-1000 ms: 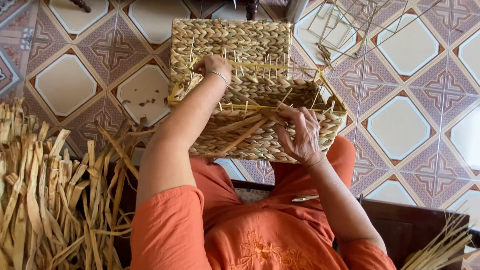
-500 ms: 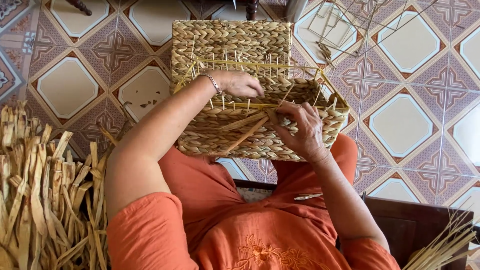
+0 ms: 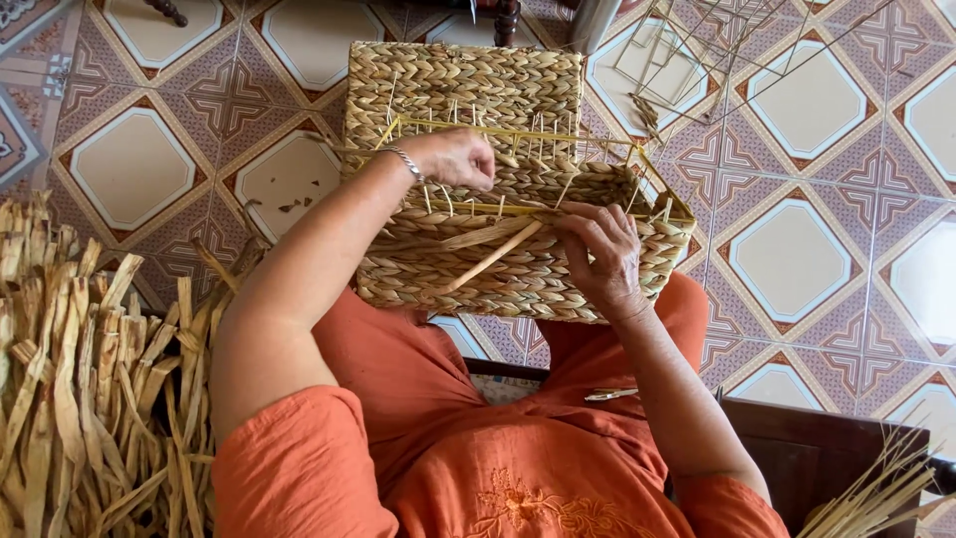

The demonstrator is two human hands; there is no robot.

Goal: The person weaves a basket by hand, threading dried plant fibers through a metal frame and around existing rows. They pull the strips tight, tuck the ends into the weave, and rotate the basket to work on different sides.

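Nearest to us lie our orange sleeves and lap, with the edge of a dark wooden seat [image 3: 827,458] at lower right and a small metal tool [image 3: 610,395] resting on the cloth beside our right forearm. At our left a heap of dried straw [image 3: 90,379] covers the floor, and a few more stalks [image 3: 876,493] poke in at the lower right corner.

On our knees sits the basket [image 3: 518,269], woven of pale fibre around a yellow wire frame, its open mouth turned up and away from us. Our right hand [image 3: 602,254] rests on the near rim, fingers curled and pinching a flat strand [image 3: 493,256] that slants down across the woven wall. Our left hand [image 3: 453,157], a silver bracelet [image 3: 403,161] on its wrist, reaches inside the frame, closed in a loose fist; we cannot tell what it grips.

Beyond the basket spreads the patterned tile floor [image 3: 797,249], where a bare wire frame [image 3: 697,50] stands at upper right.
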